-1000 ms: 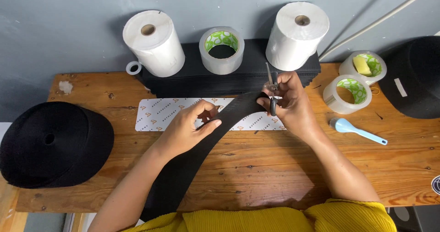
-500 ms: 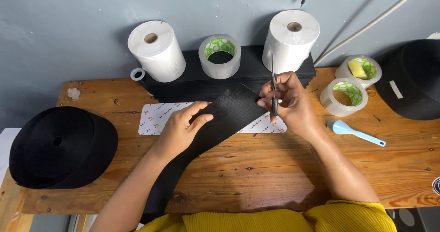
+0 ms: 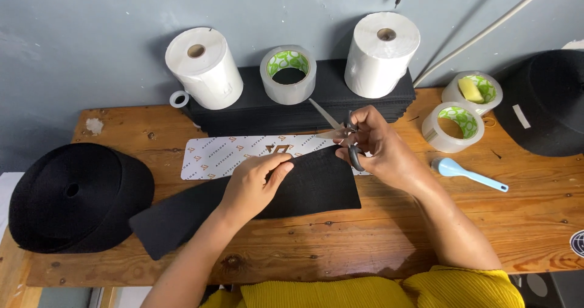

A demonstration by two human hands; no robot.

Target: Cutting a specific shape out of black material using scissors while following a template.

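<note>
Right hand [image 3: 389, 153] grips scissors [image 3: 340, 131], blades open, at the strip's 1 o'clock corner. Left hand [image 3: 255, 183] pinches the black fabric strip [image 3: 304, 189], flat mid-surface. Cut probably just starting; strip looks whole, blade contact unclear.

Soft, even daylight fills the scene, bright enough to show the grain of the wooden bench [image 3: 426, 223]. Shadows are faint: the two white paper rolls [image 3: 204, 67] cast soft dark patches on the grey wall [image 3: 91, 16] behind and left of them. The clear tape rolls [image 3: 453, 125] right of the bench's middle carry mild sheen. Focus is sharp throughout; slight wide-angle bending shows at the bench's ends
</note>
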